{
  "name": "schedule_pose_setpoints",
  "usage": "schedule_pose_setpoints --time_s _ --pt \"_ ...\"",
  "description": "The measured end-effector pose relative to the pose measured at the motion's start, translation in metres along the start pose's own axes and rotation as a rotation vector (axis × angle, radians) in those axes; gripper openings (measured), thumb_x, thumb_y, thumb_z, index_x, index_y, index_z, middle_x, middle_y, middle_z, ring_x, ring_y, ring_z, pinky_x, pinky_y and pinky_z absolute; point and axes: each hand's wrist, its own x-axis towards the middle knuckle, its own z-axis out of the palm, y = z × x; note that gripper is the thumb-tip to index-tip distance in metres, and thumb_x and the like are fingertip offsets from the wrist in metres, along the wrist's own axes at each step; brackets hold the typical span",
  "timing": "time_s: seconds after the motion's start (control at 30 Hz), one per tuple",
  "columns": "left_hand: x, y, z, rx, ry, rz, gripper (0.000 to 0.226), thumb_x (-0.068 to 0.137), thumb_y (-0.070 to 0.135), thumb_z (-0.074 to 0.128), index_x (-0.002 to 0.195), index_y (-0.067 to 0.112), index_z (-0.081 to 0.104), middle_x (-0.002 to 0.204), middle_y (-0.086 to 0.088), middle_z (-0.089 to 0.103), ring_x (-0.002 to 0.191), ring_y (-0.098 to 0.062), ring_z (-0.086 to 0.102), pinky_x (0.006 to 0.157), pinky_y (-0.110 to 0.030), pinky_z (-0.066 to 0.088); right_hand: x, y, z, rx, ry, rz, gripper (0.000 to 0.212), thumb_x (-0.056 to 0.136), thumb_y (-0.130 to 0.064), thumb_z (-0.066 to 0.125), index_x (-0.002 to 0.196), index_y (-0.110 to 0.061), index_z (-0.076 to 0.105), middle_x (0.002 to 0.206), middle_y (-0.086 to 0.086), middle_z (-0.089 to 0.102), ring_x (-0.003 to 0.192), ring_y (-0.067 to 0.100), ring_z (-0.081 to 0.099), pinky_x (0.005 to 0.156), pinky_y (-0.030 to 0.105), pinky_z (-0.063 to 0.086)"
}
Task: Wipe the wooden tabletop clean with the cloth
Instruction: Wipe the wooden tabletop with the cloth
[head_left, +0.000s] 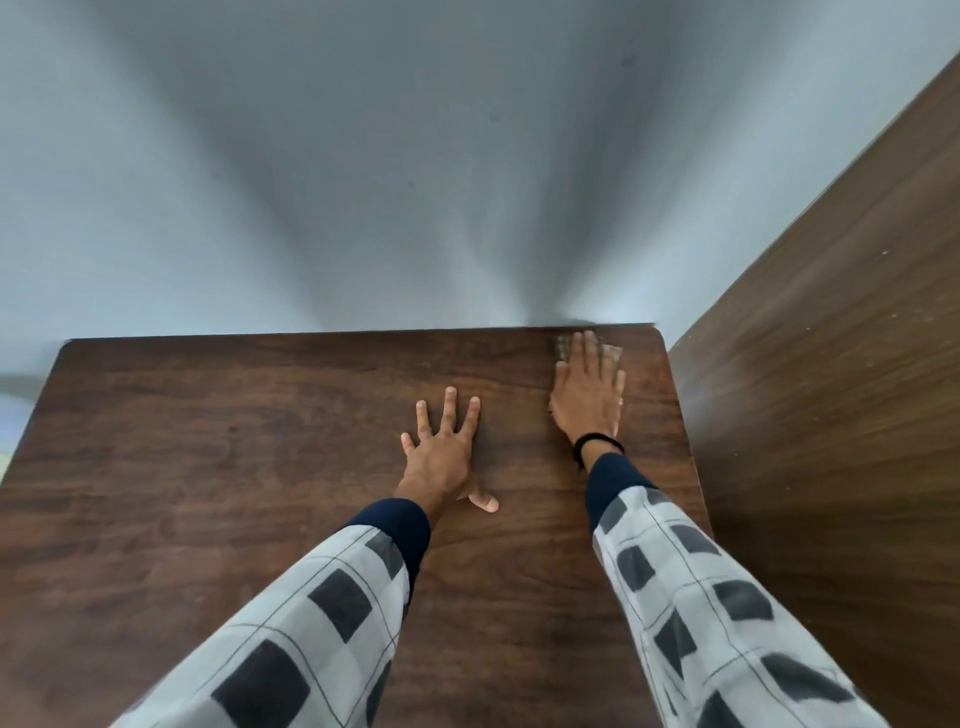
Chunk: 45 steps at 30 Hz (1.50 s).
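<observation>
The dark wooden tabletop (234, 467) fills the lower part of the view. My right hand (589, 389) lies flat, fingers together, pressing a small greenish-brown cloth (562, 347) against the table's far right corner; only the cloth's edges show around my fingers. My left hand (444, 449) rests palm down near the table's middle, fingers spread, holding nothing. Both arms wear sleeves with a grey-and-black check.
A pale blue-grey wall (415, 156) rises straight behind the table's far edge. A tall brown wooden panel (831, 338) stands against the table's right side. The floor shows faintly past the left edge.
</observation>
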Motion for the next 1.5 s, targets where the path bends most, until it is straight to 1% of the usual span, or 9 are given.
schedule_pose_setpoints --time_s 0.1,0.33,0.53,0.73,0.97,1.17,1.27,1.4,1.5 --pt "0.003 0.0 -0.001 -0.002 -0.004 0.001 0.154 0.054 0.052 0.092 0.154 0.033 -0.023 0.156 0.002 -0.041 0.143 -0.044 -0.03 0.114 -0.071 0.004 -0.026 -0.003 0.003 0.063 0.081 0.085 0.055 0.108 -0.031 0.029 0.16 -0.017 0.02 0.169 0.002 0.013 0.154 0.032 0.011 0.123 0.055 0.011" --pt "0.004 0.0 -0.002 0.01 -0.003 0.003 0.153 0.054 0.053 0.091 0.154 0.032 -0.024 0.156 0.001 -0.041 0.143 -0.045 -0.03 0.113 -0.072 0.006 -0.008 -0.039 0.017 0.005 0.004 -0.306 0.051 0.107 -0.03 0.036 0.157 -0.018 0.032 0.163 0.008 0.028 0.152 0.028 0.018 0.123 0.05 0.014" --pt "0.003 0.0 -0.001 0.008 -0.008 0.003 0.153 0.055 0.053 0.091 0.154 0.032 -0.025 0.155 0.002 -0.042 0.143 -0.044 -0.03 0.114 -0.07 0.004 -0.007 -0.034 0.015 0.092 0.16 -0.031 0.05 0.104 -0.023 0.043 0.153 -0.013 0.039 0.159 0.007 0.037 0.151 0.034 0.022 0.12 0.054 0.019" --pt "0.005 0.0 -0.001 0.016 -0.007 0.001 0.154 0.055 0.055 0.091 0.153 0.032 -0.025 0.155 0.002 -0.042 0.143 -0.045 -0.029 0.114 -0.07 0.006 -0.02 -0.043 0.025 0.088 0.074 -0.235 0.051 0.105 -0.024 0.04 0.154 -0.015 0.035 0.162 0.005 0.033 0.153 0.028 0.02 0.123 0.052 0.017" --pt "0.004 0.0 0.0 -0.005 -0.005 0.007 0.154 0.054 0.053 0.091 0.153 0.033 -0.025 0.156 0.002 -0.041 0.143 -0.045 -0.03 0.114 -0.071 0.004 -0.029 -0.008 0.006 0.074 0.174 0.05 0.052 0.104 -0.021 0.04 0.155 -0.013 0.035 0.162 0.006 0.032 0.151 0.035 0.021 0.12 0.057 0.02" --pt "0.005 0.0 0.0 -0.004 -0.01 -0.007 0.154 0.053 0.056 0.091 0.154 0.034 -0.024 0.156 0.004 -0.04 0.144 -0.044 -0.028 0.114 -0.071 0.005 -0.072 -0.039 0.028 0.055 0.047 -0.294 0.051 0.105 -0.025 0.038 0.156 -0.019 0.034 0.163 0.003 0.031 0.152 0.029 0.021 0.122 0.054 0.018" --pt "0.003 -0.001 0.0 -0.015 -0.005 -0.004 0.154 0.052 0.056 0.091 0.154 0.036 -0.022 0.156 0.005 -0.04 0.145 -0.043 -0.027 0.114 -0.071 0.005 -0.039 -0.031 0.017 0.04 0.015 -0.187 0.053 0.106 -0.027 0.035 0.158 -0.021 0.029 0.166 -0.001 0.023 0.153 0.026 0.016 0.123 0.051 0.014" --pt "0.004 0.001 -0.001 -0.021 -0.005 -0.007 0.154 0.052 0.053 0.093 0.154 0.037 -0.022 0.157 0.005 -0.039 0.145 -0.043 -0.028 0.113 -0.07 0.004 -0.074 -0.002 0.012 0.071 0.174 0.051 0.054 0.104 -0.024 0.041 0.157 -0.016 0.032 0.164 0.002 0.029 0.151 0.032 0.022 0.12 0.055 0.023" --pt "0.004 0.001 -0.002 -0.033 0.001 -0.009 0.153 0.053 0.051 0.093 0.154 0.036 -0.021 0.157 0.005 -0.039 0.145 -0.043 -0.028 0.113 -0.071 0.004 -0.139 -0.002 0.025 0.045 0.15 -0.044 0.054 0.105 -0.027 0.036 0.158 -0.016 0.03 0.165 0.004 0.027 0.152 0.033 0.022 0.12 0.053 0.021"
